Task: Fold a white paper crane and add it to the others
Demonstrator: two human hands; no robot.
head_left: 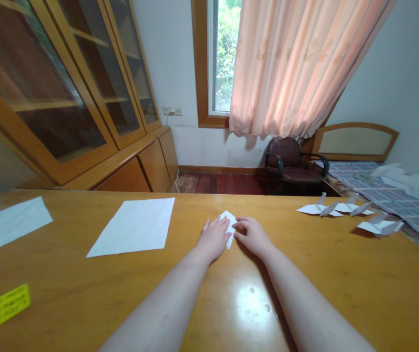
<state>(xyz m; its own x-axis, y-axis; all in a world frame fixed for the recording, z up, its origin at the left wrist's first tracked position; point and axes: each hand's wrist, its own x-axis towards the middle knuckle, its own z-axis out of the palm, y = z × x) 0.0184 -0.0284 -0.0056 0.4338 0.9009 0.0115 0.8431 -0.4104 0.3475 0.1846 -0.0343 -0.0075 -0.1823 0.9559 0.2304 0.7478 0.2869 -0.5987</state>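
A small kite-shaped piece of folded white paper (227, 215) lies on the table before me, its narrow tip pointing toward me. My left hand (213, 237) rests flat over its left side, fingers stretched out and pressing it down. At the paper's right edge, my right hand (252, 235) has its fingers curled, thumb and forefinger closed in on the edge. Part of the paper is covered by my fingers, so its folds show only partly.
To the left lie a flat white sheet (136, 227) and another sheet (11, 225), with a yellow label (2, 310) nearer. Several folded paper cranes, including one crane (380, 226), stand at the right. Past the wooden table (326, 293) are a chair (286, 159) and a bed (363, 176).
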